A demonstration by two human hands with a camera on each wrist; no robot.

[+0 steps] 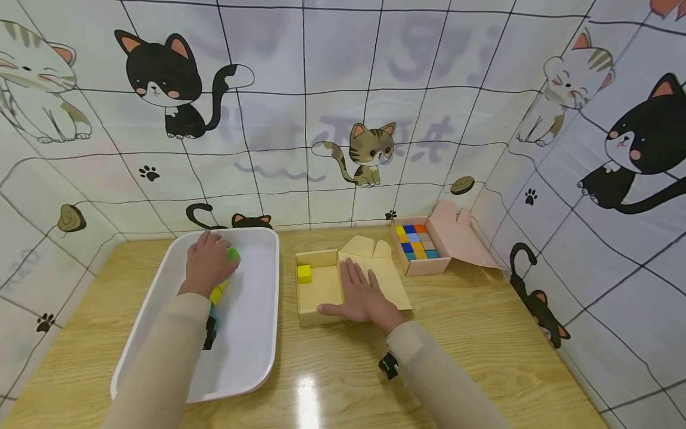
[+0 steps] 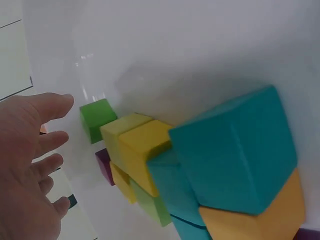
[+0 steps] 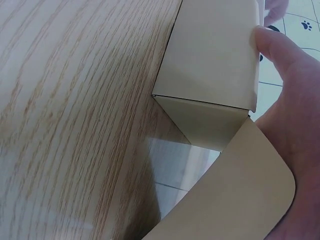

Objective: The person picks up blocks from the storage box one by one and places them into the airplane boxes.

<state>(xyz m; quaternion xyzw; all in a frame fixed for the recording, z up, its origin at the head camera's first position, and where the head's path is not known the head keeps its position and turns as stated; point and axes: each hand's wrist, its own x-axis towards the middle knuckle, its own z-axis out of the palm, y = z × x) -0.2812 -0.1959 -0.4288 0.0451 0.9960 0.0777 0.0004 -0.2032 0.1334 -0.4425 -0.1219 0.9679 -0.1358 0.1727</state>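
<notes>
My left hand (image 1: 206, 265) is over the white tray (image 1: 252, 339), its fingers loosely spread near a green block (image 2: 97, 120). In the left wrist view nothing lies between thumb and fingers. Behind the green one are yellow blocks (image 2: 145, 142), a large-looking teal block (image 2: 230, 150) and an orange block (image 2: 260, 220), grouped on the tray floor. My right hand (image 1: 364, 295) rests with spread fingers across the hinge side of a pale yellow box (image 1: 321, 319), its thumb at the near rim. One yellow block (image 1: 304, 274) sits inside against the box's left side; the lid (image 1: 393, 283) is folded out right.
A pink box (image 1: 429, 266) holding rows of coloured blocks stands at the back right, its lid (image 1: 461, 235) laid open toward the wall. The wooden table (image 1: 343, 381) meets a cat-patterned wall covering (image 1: 278, 119) behind and at both sides.
</notes>
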